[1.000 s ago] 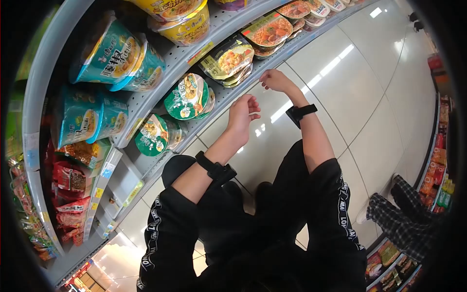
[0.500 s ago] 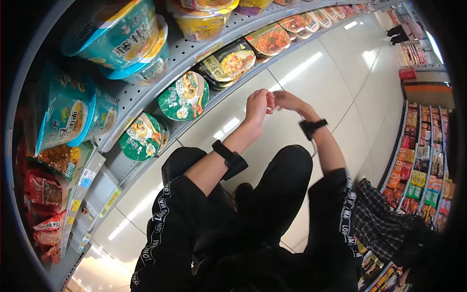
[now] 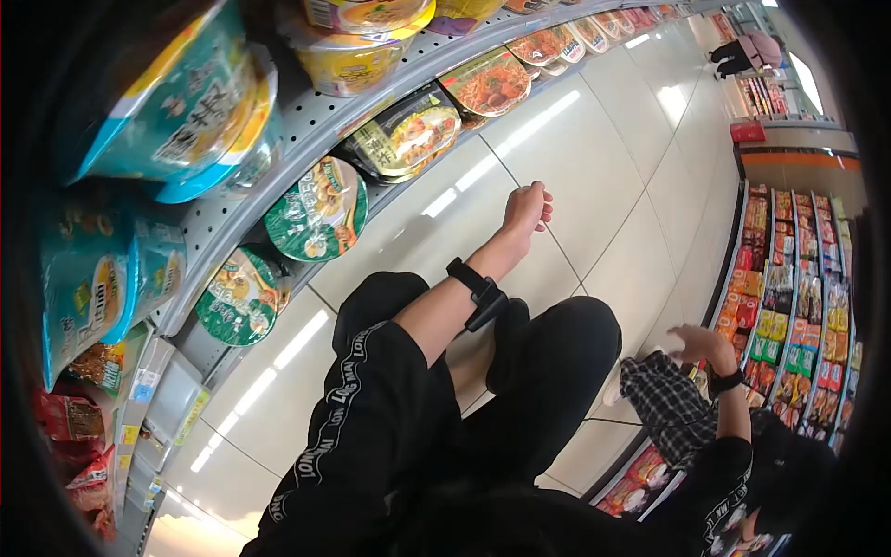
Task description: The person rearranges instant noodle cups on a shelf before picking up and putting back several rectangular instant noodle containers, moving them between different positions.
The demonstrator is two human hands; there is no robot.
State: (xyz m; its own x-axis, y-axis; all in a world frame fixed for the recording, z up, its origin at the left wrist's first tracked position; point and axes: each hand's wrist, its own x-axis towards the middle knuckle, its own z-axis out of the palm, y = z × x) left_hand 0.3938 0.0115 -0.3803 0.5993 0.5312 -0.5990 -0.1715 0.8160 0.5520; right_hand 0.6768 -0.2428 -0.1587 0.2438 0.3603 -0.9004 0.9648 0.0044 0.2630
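My left hand (image 3: 528,212) hovers over the floor tiles in the middle, its fingers curled into a loose fist with nothing showing in it. A black band with a small box (image 3: 480,295) is strapped round that wrist. Off to the right, my right hand (image 3: 698,344) is open, slightly blurred, fingers stretched to the left. It overlaps a person's checked shirt (image 3: 664,404) in this view. Another black band (image 3: 726,382) circles the right wrist. Nearest my left hand on the low shelf are a black meal box (image 3: 406,132) and a green noodle bowl (image 3: 318,209).
Teal noodle tubs (image 3: 176,102) and yellow noodle bowls (image 3: 355,65) fill the shelf above. Red packets (image 3: 72,418) hang at lower left. Across the aisle stands a rack of colourful snack packs (image 3: 789,297). A person in pink (image 3: 763,48) is far back.
My hands have come apart: the right has swung far to the right and down and its fingers have opened, while the left stays curled over the floor. The view has shifted slightly.
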